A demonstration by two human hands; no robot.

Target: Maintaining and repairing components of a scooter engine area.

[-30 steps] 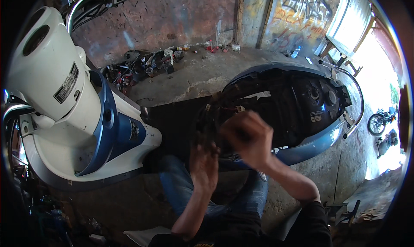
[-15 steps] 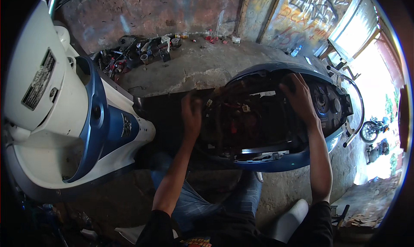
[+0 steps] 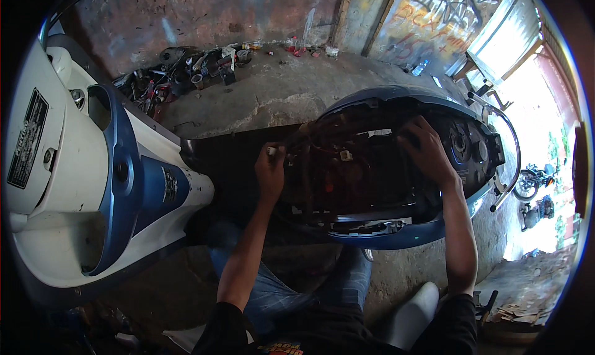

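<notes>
- Far left: scooter's white front shell (image 3: pixel 74 159), blue inner panel (image 3: pixel 162 180) just right of it.
- Behind, along the wall (image 3: pixel 211 14): pile of dark parts (image 3: pixel 180 76) on the concrete floor (image 3: pixel 266 101).
- Black footboard (image 3: pixel 232 153) runs between front shell and seat bay.
- Left hand (image 3: pixel 271 174): over the footboard's right end, grip narrow, small white connector (image 3: pixel 272 151) pinched at the fingertips.
- Seat bay (image 3: pixel 384 184): uncovered. Second pale connector (image 3: pixel 346 156) sits among thin wires in its left half.
- Right hand (image 3: pixel 426 151): over the bay's right half, fingers bent downward. Can't tell whether grip holds anything; fingertips lost in shadow.
- Right of that hand: round cap (image 3: pixel 481 150) in the bay's rear end, then metal grab rail (image 3: pixel 518 153).
- Far right: parked motorcycle (image 3: pixel 528 184) in bright light.
</notes>
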